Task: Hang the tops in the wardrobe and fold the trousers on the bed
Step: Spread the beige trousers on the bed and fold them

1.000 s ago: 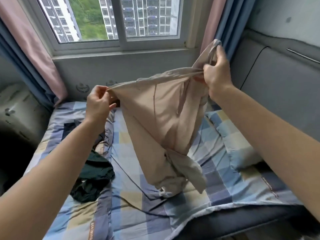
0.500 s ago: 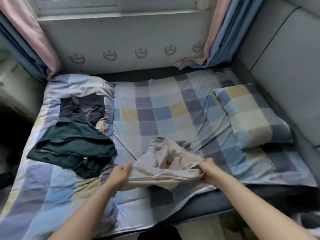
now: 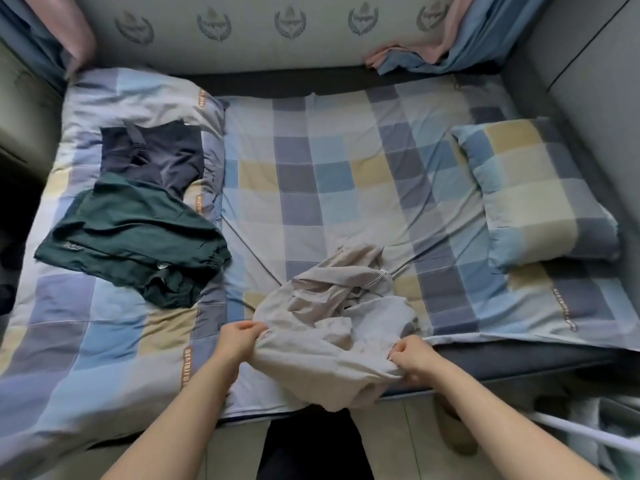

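Left hand (image 3: pixel 239 341) fingers curled, pinching the left edge of the beige trousers (image 3: pixel 332 327); right hand (image 3: pixel 412 358) fingers also curled tight, gripping the right edge of the same cloth — both hands hold it at the near edge of the bed (image 3: pixel 519 362). Trousers crumpled, not flat: near part bunched between the hands and hanging slightly over the bed edge, far part heaped on the checked sheet (image 3: pixel 329 174), a thin white drawstring showing on top. Both forearms bare, reaching in from the bottom of the view. Left of the trousers, apart from them, a dark green garment (image 3: pixel 131 230) lies spread on the checked duvet (image 3: pixel 69 341), overlapping a navy garment (image 3: pixel 152 154) just behind it. Checked pillow (image 3: pixel 536 195) on the right side of the bed, well apart from the trousers. Pink and blue curtain (image 3: pixel 436 50) ends rest at the far right corner — another pink curtain (image 3: pixel 79 32) at far left. Tiled floor (image 3: pixel 415 445) below the bed edge.
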The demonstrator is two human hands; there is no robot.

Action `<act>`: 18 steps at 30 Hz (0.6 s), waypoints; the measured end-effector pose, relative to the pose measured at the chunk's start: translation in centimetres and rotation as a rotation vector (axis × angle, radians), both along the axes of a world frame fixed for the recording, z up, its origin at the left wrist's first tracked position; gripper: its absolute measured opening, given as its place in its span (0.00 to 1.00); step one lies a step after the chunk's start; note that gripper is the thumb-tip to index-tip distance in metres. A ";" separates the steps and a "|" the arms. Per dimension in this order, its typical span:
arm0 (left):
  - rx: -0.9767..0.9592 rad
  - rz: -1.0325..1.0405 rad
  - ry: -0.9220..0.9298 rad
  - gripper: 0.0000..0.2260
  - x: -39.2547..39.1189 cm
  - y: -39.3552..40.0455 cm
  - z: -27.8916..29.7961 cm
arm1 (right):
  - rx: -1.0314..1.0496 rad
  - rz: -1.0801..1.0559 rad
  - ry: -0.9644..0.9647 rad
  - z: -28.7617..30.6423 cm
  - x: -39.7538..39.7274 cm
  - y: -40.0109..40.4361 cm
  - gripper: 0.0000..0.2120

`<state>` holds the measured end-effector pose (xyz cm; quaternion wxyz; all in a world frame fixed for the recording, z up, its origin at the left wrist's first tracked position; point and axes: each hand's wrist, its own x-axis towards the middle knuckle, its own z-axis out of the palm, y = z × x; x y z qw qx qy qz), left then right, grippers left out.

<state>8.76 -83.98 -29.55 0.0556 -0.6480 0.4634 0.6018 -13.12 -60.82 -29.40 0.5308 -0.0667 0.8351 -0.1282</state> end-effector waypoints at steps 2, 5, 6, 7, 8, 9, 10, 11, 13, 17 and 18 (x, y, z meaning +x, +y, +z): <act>-0.123 0.016 0.117 0.02 -1.2 -1.0 0.2 | 0.082 0.248 -0.100 -0.7 0.3 -0.6 0.13; -0.170 -0.197 0.060 0.05 0.3 -3.0 -2.7 | 0.252 0.573 -0.341 -1.6 0.4 -1.9 0.04; -0.214 -0.402 -0.068 0.10 1.6 -3.7 -3.6 | 0.275 0.601 -0.342 -2.0 0.1 -2.5 0.01; -0.289 -0.621 -0.236 0.14 2.9 -4.5 -5.4 | 0.261 0.624 -0.284 -3.5 -0.5 -3.4 0.02; -0.368 -0.824 -0.433 0.16 4.4 -5.2 -6.8 | 0.234 0.651 -0.180 -4.7 -1.3 -4.1 0.03; -0.427 -0.984 -0.604 0.16 5.7 -5.7 -8.7 | 0.201 0.674 -0.069 -6.9 -2.1 -4.8 0.06; -0.462 -1.078 -0.701 0.13 6.7 -6.4 -10.2 | 0.171 0.652 0.042 -8.8 -2.9 -5.3 0.09; -0.480 -1.131 -0.765 0.08 7.3 -7.1 -11.3 | 0.142 0.581 0.118 -10.5 -3.9 -5.7 0.12; -0.455 -1.146 -0.776 0.05 7.3 -8.6 -14.8 | 0.087 0.424 0.189 -14.2 -5.5 -6.5 0.17; -0.440 -1.053 -0.563 0.12 2.6 -9.4 -20.9 | 0.080 0.478 0.336 -20.9 -8.2 -9.1 0.25; -0.443 -1.022 -0.511 0.14 1.1 -9.2 -22.5 | 0.092 0.519 0.371 -22.9 -8.6 -10.2 0.28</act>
